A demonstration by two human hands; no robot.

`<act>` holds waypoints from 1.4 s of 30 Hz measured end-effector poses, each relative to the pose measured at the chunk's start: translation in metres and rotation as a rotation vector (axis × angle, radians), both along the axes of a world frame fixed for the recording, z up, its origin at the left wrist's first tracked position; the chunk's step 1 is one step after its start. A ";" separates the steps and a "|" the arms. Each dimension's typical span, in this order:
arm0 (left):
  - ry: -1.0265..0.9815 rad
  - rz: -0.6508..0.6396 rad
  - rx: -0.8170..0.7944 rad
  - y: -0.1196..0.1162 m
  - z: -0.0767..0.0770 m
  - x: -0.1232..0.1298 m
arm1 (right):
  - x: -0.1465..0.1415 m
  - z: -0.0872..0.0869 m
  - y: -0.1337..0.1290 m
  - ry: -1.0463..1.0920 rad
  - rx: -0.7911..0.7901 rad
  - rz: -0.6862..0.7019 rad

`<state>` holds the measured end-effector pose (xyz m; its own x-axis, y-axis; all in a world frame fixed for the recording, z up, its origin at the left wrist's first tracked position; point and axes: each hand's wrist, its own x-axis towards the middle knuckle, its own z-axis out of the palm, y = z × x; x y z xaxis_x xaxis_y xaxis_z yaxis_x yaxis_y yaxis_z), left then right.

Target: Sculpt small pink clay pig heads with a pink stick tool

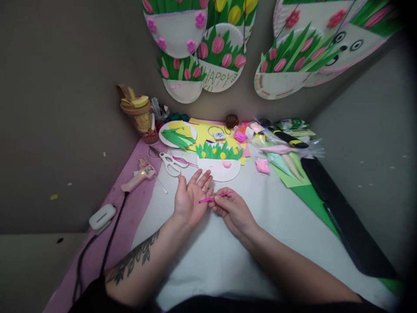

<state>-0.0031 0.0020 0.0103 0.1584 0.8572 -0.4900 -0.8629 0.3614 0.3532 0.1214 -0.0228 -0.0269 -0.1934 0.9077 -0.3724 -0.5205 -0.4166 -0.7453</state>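
My left hand (pixel 193 198) is turned palm up with its fingers spread. Between the thumb and fingers of my right hand (pixel 232 210) is a thin pink stick (pixel 207 200), its tip over my left palm. A small dark speck shows at that tip, too small to make out. Just beyond my hands lies a half-round white paper plate (pixel 216 171) with green paper grass (pixel 213 152) and yellow flowers along its top edge. A pink oval piece (pixel 227 164) sits on the plate.
White scissors (pixel 172 165) and a pink glue gun (pixel 140 178) with a cable lie at the left. A tumbler (pixel 141 117) stands at the back left. Piping bags (pixel 288 158), pink clay (pixel 262 166) and a long black object (pixel 348 221) lie at the right. Decorated plates (pixel 221 58) hang on the wall.
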 end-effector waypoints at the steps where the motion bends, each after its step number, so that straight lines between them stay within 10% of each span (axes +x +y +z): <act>1: 0.008 0.001 0.000 0.000 -0.001 0.000 | -0.001 0.000 -0.001 -0.017 0.017 0.000; 23: -0.008 0.024 0.005 0.002 -0.007 -0.002 | 0.003 0.006 0.003 0.003 0.041 -0.060; 42: 0.047 0.117 -0.076 0.019 -0.009 -0.026 | 0.081 -0.022 0.105 -0.225 0.132 -0.441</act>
